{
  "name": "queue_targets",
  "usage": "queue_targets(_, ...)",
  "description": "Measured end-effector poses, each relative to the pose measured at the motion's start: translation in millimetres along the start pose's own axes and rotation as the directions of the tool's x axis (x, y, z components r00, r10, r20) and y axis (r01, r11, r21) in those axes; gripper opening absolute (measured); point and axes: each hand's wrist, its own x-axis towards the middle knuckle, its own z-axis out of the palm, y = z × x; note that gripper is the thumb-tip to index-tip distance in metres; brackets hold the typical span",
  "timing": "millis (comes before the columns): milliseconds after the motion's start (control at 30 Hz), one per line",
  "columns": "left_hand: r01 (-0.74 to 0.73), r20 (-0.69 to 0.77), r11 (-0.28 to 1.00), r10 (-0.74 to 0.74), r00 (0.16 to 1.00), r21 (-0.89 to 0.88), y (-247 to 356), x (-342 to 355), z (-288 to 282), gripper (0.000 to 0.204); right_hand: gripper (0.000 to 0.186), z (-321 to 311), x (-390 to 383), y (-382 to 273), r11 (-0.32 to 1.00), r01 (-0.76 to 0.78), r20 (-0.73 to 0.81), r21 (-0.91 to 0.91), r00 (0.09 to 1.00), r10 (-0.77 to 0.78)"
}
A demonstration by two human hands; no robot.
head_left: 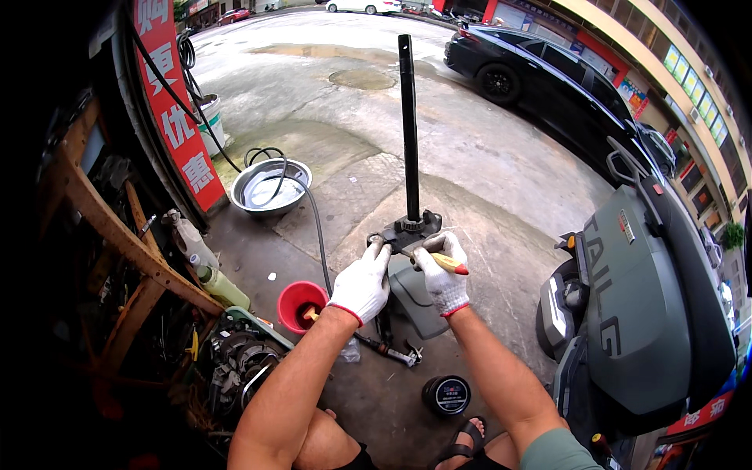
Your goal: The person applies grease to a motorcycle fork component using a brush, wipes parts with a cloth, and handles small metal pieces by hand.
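A long black metal tube [410,133] stands upright with a dark bracket [415,227] around its foot. My left hand [362,287], in a white glove, pinches a dark end of this bracket. My right hand [443,274], gloved too, is closed around a slim tool with a yellow, red-ended handle [450,265]. Its tip points toward the bracket between my hands, and its working end is too small to make out. A grey plastic panel [415,305] lies below my hands. Beside it on the ground is a dark metal lever part [392,352].
A red bucket [291,301] and a crate of metal parts [235,348] are left. A black round tub [447,395] stands near my foot. Farther left is a metal basin [271,205] with a hose. A grey-green scooter [634,274] blocks the right; a black car [540,74] stands beyond.
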Motion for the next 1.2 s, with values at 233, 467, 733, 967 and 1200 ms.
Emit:
queue_targets(233,0.057,0.105,0.998,-0.056,0.993,-0.006,5,2,-9,0.057,0.014,-57,40,-10,1.0,-0.027,-0.094,-0.01,0.995,0.026)
queue_targets(467,0.053,0.098,0.999,-0.053,0.994,-0.001,5,2,-9,0.058,0.013,-50,53,-5,0.935,0.2,0.105,-0.292,0.979,-0.177)
queue_targets(733,0.058,0.107,0.998,-0.057,0.993,0.0,9,5,-7,0.058,0.018,-51,71,9,0.748,0.455,0.218,-0.483,0.89,-0.4)
queue_targets(967,0.079,0.08,0.996,-0.076,0.994,-0.033,7,5,-12,0.053,0.015,-44,60,5,0.822,0.435,0.29,-0.368,0.893,-0.344)
queue_targets(1200,0.078,0.051,0.997,-0.076,0.996,-0.029,7,6,-10,0.049,0.016,-41,58,10,0.814,0.476,0.307,-0.332,0.871,-0.383)
